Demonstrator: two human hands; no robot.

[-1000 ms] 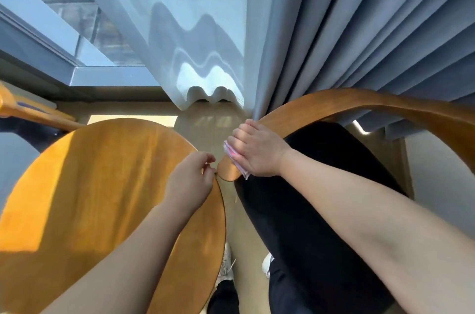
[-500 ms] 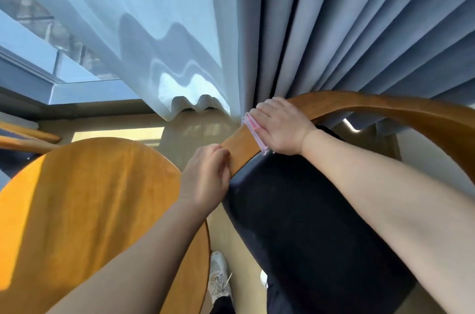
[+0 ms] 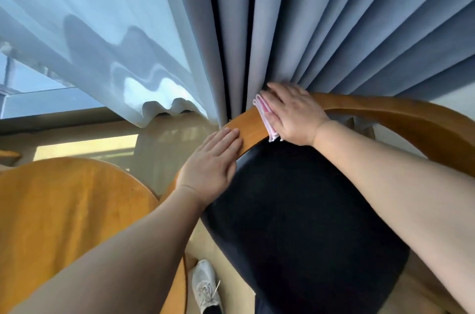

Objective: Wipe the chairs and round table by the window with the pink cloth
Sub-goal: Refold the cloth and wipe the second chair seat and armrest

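Note:
A chair with a curved wooden backrest rail (image 3: 401, 118) and a dark seat (image 3: 303, 223) stands in front of me. My right hand (image 3: 295, 113) lies flat on the rail's left part, pressing the folded pink cloth (image 3: 264, 115) onto the wood; only the cloth's left edge shows. My left hand (image 3: 213, 164) rests flat on the lower left end of the same rail, fingers together, holding nothing. The round wooden table (image 3: 64, 211) is at the lower left, partly behind my left forearm.
Grey-blue curtains (image 3: 334, 18) hang right behind the chair rail, touching it. A sheer white curtain (image 3: 90, 31) covers the window at left. Another chair's wooden edge (image 3: 7, 154) shows at far left. My white shoe (image 3: 205, 285) is on the floor between table and chair.
My right hand has slid the pink cloth up along the chair rail, away from its left end. My left hand moved from the table edge onto the rail and flattened out.

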